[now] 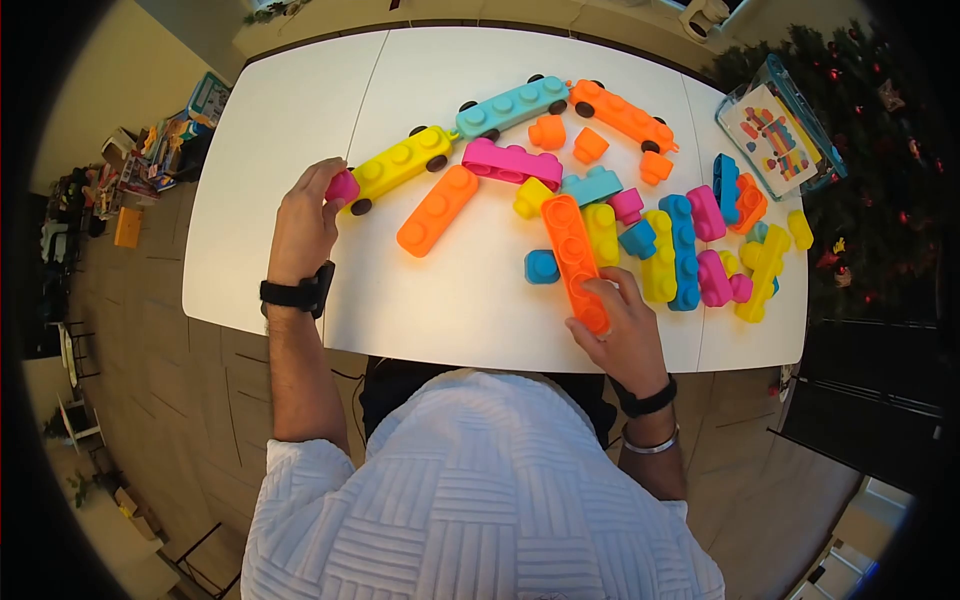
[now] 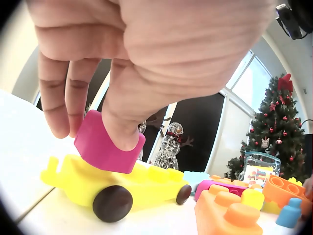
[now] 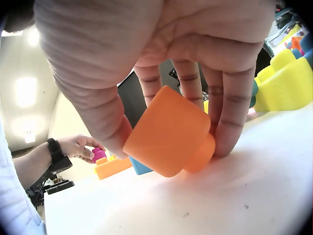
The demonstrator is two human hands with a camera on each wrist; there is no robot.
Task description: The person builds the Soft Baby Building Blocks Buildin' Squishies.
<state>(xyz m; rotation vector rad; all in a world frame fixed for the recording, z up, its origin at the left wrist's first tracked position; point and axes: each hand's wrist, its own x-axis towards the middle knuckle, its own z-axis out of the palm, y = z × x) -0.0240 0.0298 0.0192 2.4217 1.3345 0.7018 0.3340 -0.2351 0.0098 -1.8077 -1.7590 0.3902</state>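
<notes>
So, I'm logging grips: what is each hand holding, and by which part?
Left hand: pink block, pinched by its sides. Right hand: long orange block, gripped by the sides of its near end.

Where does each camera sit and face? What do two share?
Head: on the head, facing forward and down over the table; left hand, right hand, forearms and white shirt show.
Left wrist: on the left wrist, facing the pink block and yellow car; left hand fills the top.
Right wrist: on the right wrist, facing the long orange block; right hand up close, left hand and white shirt at left.
Shared: head and left wrist both show the yellow car and Christmas tree.
</notes>
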